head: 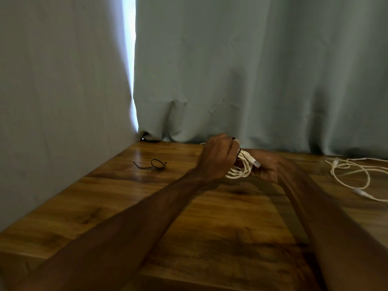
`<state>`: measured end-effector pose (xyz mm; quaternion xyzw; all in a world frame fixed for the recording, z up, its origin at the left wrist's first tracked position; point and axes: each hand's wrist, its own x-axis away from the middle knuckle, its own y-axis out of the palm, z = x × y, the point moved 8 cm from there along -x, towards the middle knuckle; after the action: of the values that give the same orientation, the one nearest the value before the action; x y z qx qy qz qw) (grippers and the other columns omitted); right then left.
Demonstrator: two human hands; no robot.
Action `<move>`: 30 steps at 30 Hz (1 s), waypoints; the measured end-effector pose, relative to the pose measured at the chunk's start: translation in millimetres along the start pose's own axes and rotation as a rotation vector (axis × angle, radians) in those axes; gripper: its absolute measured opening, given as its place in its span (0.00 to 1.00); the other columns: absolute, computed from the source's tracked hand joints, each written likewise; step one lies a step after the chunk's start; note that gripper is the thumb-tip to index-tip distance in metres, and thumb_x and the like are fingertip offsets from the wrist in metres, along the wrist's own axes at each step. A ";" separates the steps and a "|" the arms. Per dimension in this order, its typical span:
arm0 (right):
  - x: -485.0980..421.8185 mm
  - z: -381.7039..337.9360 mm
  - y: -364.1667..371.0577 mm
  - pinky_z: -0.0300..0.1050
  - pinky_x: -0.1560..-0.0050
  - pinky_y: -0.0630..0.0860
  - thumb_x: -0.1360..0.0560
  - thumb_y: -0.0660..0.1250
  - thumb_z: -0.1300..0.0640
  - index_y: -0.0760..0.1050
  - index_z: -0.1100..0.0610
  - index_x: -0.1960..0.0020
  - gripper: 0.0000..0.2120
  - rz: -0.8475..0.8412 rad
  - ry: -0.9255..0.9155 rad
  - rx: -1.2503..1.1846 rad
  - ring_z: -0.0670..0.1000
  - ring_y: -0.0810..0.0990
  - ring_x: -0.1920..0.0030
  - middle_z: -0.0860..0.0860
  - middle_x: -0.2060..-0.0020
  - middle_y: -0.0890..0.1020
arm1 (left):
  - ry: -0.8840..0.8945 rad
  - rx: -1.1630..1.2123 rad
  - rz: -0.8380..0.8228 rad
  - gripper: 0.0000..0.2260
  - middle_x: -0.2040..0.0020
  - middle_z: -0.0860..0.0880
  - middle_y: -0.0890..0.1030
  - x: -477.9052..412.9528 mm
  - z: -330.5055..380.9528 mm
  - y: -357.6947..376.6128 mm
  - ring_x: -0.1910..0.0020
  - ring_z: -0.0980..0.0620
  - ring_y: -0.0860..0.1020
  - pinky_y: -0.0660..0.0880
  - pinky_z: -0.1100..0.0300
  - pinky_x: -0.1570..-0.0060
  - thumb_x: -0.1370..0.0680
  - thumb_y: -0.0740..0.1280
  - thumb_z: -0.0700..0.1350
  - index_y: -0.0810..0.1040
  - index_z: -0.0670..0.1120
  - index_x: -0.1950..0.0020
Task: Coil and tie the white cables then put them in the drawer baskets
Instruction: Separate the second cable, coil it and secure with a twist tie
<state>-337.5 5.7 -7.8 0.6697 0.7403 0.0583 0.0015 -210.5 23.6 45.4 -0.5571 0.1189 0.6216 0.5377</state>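
Both hands tying 1 coiled cable.
Left hand point(216, 158) and right hand point(267, 168) pinch the coiled white cable point(241, 168) above the counter point(210, 217); next, cinching probably; loose cable point(352, 175) waits right of it.

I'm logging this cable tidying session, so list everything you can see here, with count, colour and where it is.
Coiled cable: one, white, held between both hands above the table, a dark tie around it.
Loose cable: one, white, uncoiled on the table at the right edge.
Spare tie: one, dark, looped, lying on the table left of the hands.
Table: one, brown wood grain, fills the lower view.
Curtain: grey-green, hangs behind the table; a bright gap shows at upper left.
Drawer baskets: none in view.
Left hand: one, closed on the coil at the tie.
Right hand: one, blurred, holding the coil from the right.
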 end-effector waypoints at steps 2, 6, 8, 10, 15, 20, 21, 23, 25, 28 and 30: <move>-3.7 -11.6 -10.6 0.43 0.59 0.84 0.18 0.66 0.52 0.81 0.63 0.49 0.14 0.160 -0.136 0.256 0.51 0.86 0.61 0.58 0.55 0.85 | -0.083 0.009 -0.010 0.11 0.63 0.41 0.79 0.7 -8.7 -1.4 0.62 0.40 0.79 0.76 0.47 0.62 0.18 0.62 0.38 0.81 0.36 0.57; 19.4 -61.6 -6.2 0.52 0.55 0.81 0.22 0.71 0.47 0.86 0.54 0.54 0.12 0.516 -0.672 0.477 0.54 0.85 0.59 0.54 0.60 0.87 | -0.206 0.024 0.179 0.17 0.62 0.39 0.80 -2.6 -34.7 -16.7 0.61 0.40 0.78 0.70 0.47 0.56 0.19 0.60 0.46 0.80 0.36 0.60; 36.4 -75.9 11.5 0.44 0.62 0.78 0.22 0.72 0.50 0.86 0.51 0.56 0.09 0.490 -0.868 0.466 0.48 0.82 0.66 0.51 0.65 0.86 | -0.301 -0.012 0.226 0.19 0.59 0.39 0.81 -4.0 -50.2 -24.1 0.59 0.43 0.75 0.65 0.52 0.55 0.17 0.57 0.47 0.79 0.36 0.58; 36.8 -74.8 37.4 0.38 0.68 0.71 0.22 0.73 0.53 0.88 0.51 0.58 0.08 0.350 -0.859 0.632 0.43 0.74 0.75 0.48 0.72 0.83 | -0.397 -0.040 0.194 0.16 0.58 0.42 0.78 -4.8 -61.8 -29.0 0.58 0.48 0.71 0.62 0.58 0.55 0.15 0.58 0.44 0.79 0.37 0.54; 13.8 -35.4 71.8 0.42 0.67 0.76 0.21 0.67 0.62 0.86 0.54 0.52 0.09 0.173 -0.564 0.904 0.43 0.76 0.79 0.53 0.75 0.82 | -0.454 -0.028 0.217 0.16 0.65 0.49 0.72 -8.8 -65.5 -35.5 0.62 0.51 0.70 0.57 0.59 0.60 0.15 0.58 0.43 0.72 0.44 0.62; 15.7 -32.4 62.6 0.37 0.76 0.69 0.22 0.69 0.64 0.86 0.63 0.61 0.11 0.261 -0.513 0.630 0.46 0.72 0.80 0.57 0.76 0.79 | -0.485 -0.008 0.201 0.16 0.66 0.52 0.69 -8.5 -67.3 -31.7 0.63 0.52 0.69 0.59 0.59 0.60 0.14 0.58 0.44 0.70 0.45 0.62; 14.7 -33.0 59.6 0.38 0.76 0.68 0.23 0.70 0.63 0.84 0.63 0.64 0.12 0.267 -0.480 0.585 0.48 0.71 0.78 0.58 0.76 0.78 | -0.478 -0.041 0.192 0.15 0.66 0.52 0.67 -8.4 -67.1 -31.7 0.63 0.53 0.68 0.57 0.60 0.61 0.14 0.58 0.44 0.70 0.45 0.61; 12.3 -32.9 54.3 0.39 0.76 0.62 0.25 0.72 0.62 0.81 0.62 0.66 0.11 0.254 -0.368 0.471 0.49 0.67 0.76 0.56 0.74 0.74 | -0.446 -0.101 0.183 0.14 0.67 0.54 0.65 -8.3 -65.5 -33.3 0.63 0.53 0.67 0.54 0.61 0.62 0.14 0.58 0.44 0.69 0.45 0.60; 13.3 -34.8 52.1 0.40 0.75 0.59 0.27 0.73 0.61 0.83 0.64 0.60 0.06 0.234 -0.281 0.430 0.48 0.65 0.75 0.55 0.70 0.73 | -0.449 -0.123 0.178 0.14 0.67 0.54 0.64 -8.3 -71.5 -34.8 0.60 0.51 0.68 0.54 0.60 0.62 0.14 0.58 0.44 0.70 0.44 0.59; 17.7 -46.7 51.9 0.40 0.72 0.63 0.25 0.72 0.57 0.86 0.60 0.61 0.09 0.217 -0.362 0.464 0.45 0.69 0.75 0.47 0.73 0.77 | -0.477 -0.133 0.166 0.14 0.64 0.50 0.70 -6.3 -82.6 -37.9 0.58 0.48 0.70 0.55 0.59 0.60 0.14 0.57 0.45 0.72 0.43 0.58; 24.6 -54.8 55.8 0.40 0.65 0.72 0.24 0.71 0.56 0.87 0.59 0.60 0.10 0.193 -0.458 0.459 0.39 0.78 0.71 0.43 0.71 0.83 | -0.431 -0.148 0.120 0.16 0.58 0.44 0.76 -6.4 -82.5 -34.0 0.55 0.44 0.74 0.55 0.58 0.59 0.15 0.55 0.47 0.75 0.42 0.56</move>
<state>-289.1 30.8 53.5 0.7154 0.6475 -0.2622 0.0115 -138.0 -28.1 37.0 -0.4412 -0.0116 0.7640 0.4706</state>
